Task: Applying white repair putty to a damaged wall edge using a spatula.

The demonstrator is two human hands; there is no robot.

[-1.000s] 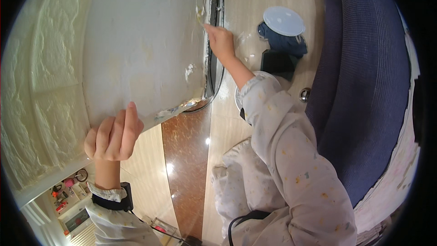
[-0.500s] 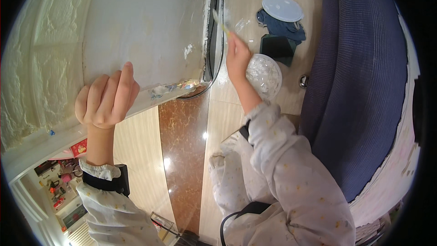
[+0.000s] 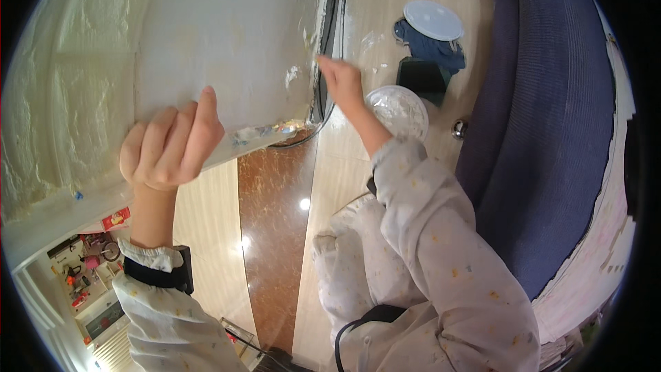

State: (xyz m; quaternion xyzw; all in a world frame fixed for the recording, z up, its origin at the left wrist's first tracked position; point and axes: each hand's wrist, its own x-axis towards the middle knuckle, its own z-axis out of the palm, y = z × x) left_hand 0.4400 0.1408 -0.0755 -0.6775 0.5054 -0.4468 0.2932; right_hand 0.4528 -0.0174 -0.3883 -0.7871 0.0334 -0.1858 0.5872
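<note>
My right hand (image 3: pixel 343 85) is closed at the edge of the white wall panel (image 3: pixel 220 34), beside a dark vertical strip (image 3: pixel 321 89) with white smears along it. Between its fingertips only a bit of a thin yellow-handled tool (image 3: pixel 319 60) shows; its working end cannot be made out. My left hand (image 3: pixel 171 141) is raised in front of the panel's lower part, back toward me. Its fingers are curled, the index finger highest, and the fingertips are mostly hidden. A round white tub (image 3: pixel 398 111) with white paste in it stands near my right wrist.
Beyond the tub lie a dark flat box (image 3: pixel 421 79), a blue cloth (image 3: pixel 432 49) and a round white lid (image 3: pixel 434 19). A blue ribbed sofa (image 3: pixel 551 110) runs along the right. A black cable (image 3: pixel 342 21) follows the panel edge. White flecks spot the pale floor.
My right hand has moved left from above the floor to the panel edge, and the tool's pale end no longer shows. My left hand has shifted slightly right and stays curled.
</note>
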